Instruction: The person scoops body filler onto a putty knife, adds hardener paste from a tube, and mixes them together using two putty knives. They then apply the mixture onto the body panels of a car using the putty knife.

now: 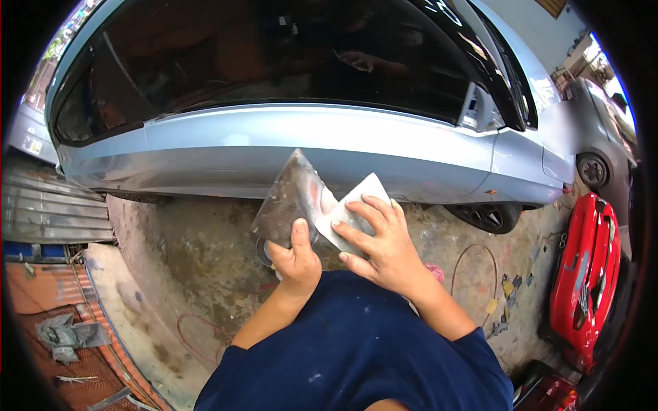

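My left hand (295, 264) grips the lower edge of a dark, scuffed mixing plate (282, 198), its thumb on top. A smear of pinkish-grey putty (317, 193) lies along the plate's right side. In my right hand (387, 243) is a flat, whitish putty spreader (371, 188), the fingers spread over its face. The spreader's left edge meets the putty at the plate's right side. Both are held at waist height in front of the silver-blue car (308, 164).
Beneath the car's side is a front wheel (488, 218). At the right stands a red bumper (586, 274), with a grey car (600, 130) beyond it. A thin hose (473, 248) curves over the stained concrete floor (199, 267). Corrugated metal sheets (51, 205) lie at the left.
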A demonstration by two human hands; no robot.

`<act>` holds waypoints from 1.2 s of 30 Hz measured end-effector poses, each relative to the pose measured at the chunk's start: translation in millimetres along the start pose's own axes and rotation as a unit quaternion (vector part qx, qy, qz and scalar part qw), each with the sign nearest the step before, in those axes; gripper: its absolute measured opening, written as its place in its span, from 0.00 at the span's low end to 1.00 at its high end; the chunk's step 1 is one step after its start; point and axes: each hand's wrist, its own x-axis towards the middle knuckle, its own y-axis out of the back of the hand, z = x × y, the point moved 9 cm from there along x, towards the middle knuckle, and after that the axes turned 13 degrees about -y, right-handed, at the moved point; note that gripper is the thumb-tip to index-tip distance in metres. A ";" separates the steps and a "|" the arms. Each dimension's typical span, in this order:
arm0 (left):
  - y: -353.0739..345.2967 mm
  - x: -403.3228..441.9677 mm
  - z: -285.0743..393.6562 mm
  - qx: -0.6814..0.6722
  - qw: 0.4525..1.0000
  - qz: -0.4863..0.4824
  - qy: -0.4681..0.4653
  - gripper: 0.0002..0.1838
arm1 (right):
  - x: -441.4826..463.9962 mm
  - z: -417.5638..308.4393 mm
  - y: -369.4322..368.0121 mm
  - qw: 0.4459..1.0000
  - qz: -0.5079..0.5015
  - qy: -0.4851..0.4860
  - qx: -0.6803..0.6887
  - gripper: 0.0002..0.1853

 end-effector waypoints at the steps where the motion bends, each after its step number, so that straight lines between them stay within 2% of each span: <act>1: 14.5 0.4 -6.2 0.021 1.000 -0.007 0.011 0.20 | 3.8 -5.3 -13.7 0.999 -0.034 -0.001 -0.003 0.26; 4: 65.8 8.3 -10.8 0.038 0.999 -0.005 0.011 0.19 | 12.8 -19.9 -59.0 0.994 -0.106 -0.014 -0.021 0.25; 7: 142.6 23.3 -14.6 0.038 0.994 0.096 0.020 0.22 | 31.6 -29.6 -117.6 0.992 -0.107 -0.061 -0.042 0.24; 9: 211.5 36.5 -14.7 0.067 0.988 0.139 0.029 0.24 | 56.6 -50.4 -145.4 0.990 -0.051 -0.104 -0.077 0.25; 13: 306.6 70.2 -21.9 0.043 0.994 0.093 0.049 0.25 | 111.6 -97.0 -183.9 0.972 0.081 -0.182 -0.125 0.25; 17: 338.4 80.1 -43.2 0.014 0.995 0.035 0.097 0.26 | 159.2 -100.1 -210.1 0.942 0.143 -0.246 -0.177 0.24; 20: 337.7 95.4 -42.1 -0.028 0.991 0.033 0.125 0.23 | 185.3 -95.9 -223.8 0.927 0.161 -0.278 -0.195 0.23; 23: 358.3 89.8 -57.2 -0.015 0.989 0.004 0.146 0.24 | 196.8 -88.9 -227.8 0.922 0.173 -0.283 -0.201 0.23; 26: 370.2 88.3 -61.9 -0.008 0.984 0.020 0.178 0.24 | 202.5 -85.8 -229.6 0.920 0.179 -0.282 -0.204 0.22; 36: 390.8 85.9 -76.9 0.041 0.979 -0.003 0.201 0.24 | 211.8 -71.9 -233.0 0.913 0.173 -0.292 -0.227 0.22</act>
